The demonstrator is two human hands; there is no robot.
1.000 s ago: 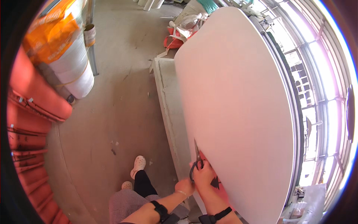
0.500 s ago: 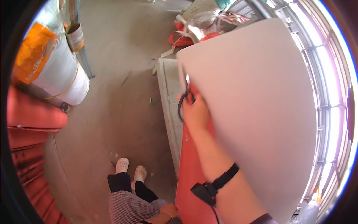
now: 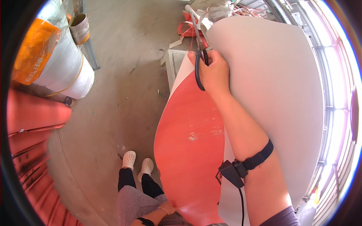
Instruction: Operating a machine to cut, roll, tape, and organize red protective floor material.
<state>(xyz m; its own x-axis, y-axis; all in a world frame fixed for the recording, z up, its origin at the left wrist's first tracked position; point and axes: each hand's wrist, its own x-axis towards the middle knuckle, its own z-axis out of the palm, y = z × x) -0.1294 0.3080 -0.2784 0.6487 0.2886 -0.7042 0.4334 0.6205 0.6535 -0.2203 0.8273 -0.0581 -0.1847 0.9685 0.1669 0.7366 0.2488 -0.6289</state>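
In my right hand (image 3: 218,71) is a pair of scissors (image 3: 199,71) with black handles, its metal blades pointing away from me and spread slightly apart. The hand is over the far end of a cut between a red sheet (image 3: 188,150) and a broad pale grey sheet (image 3: 271,113). Bulging out to the left, the red sheet curves up off the low bench. My left hand (image 3: 168,208) is closed at the near left edge of the red sheet; its fingertips are hidden. A black strap with a small device (image 3: 233,172) is around my right forearm.
Red rolls (image 3: 37,115) are stacked at the left, beside a white wrapped roll (image 3: 77,77) and a cardboard tube (image 3: 79,29). Red and white scraps (image 3: 188,28) lie beyond the bench (image 3: 177,58). A bright barred window (image 3: 337,132) lines the right side.
My right hand and the scissors have moved away from me along the sheet. The red part has swung out and bulged to the left, showing more of its surface.
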